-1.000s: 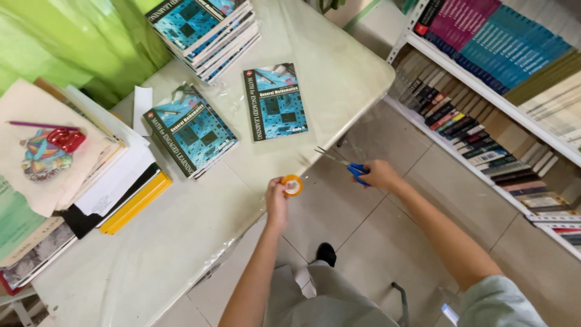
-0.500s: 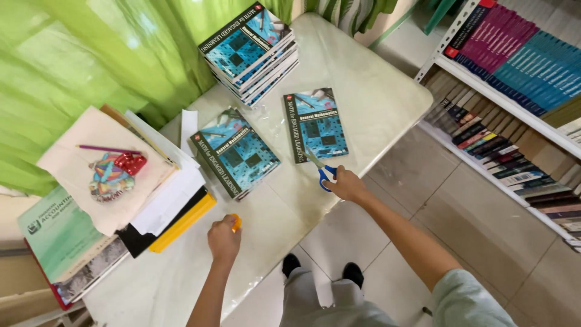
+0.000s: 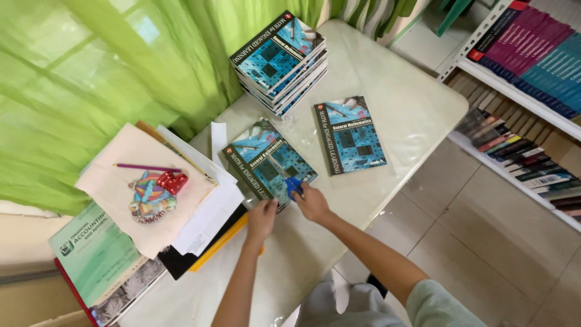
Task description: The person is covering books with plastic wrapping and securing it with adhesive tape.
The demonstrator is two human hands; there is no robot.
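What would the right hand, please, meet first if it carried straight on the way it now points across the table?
The right hand holds blue-handled scissors pointing up-left over the nearest book. Carrying straight on, it would probably meet that book's cover first, though its height above the cover is unclear.

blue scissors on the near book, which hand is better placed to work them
Right, probably: the right hand already has its grip on the blue scissors over the near book, while the left hand rests at that book's lower edge.
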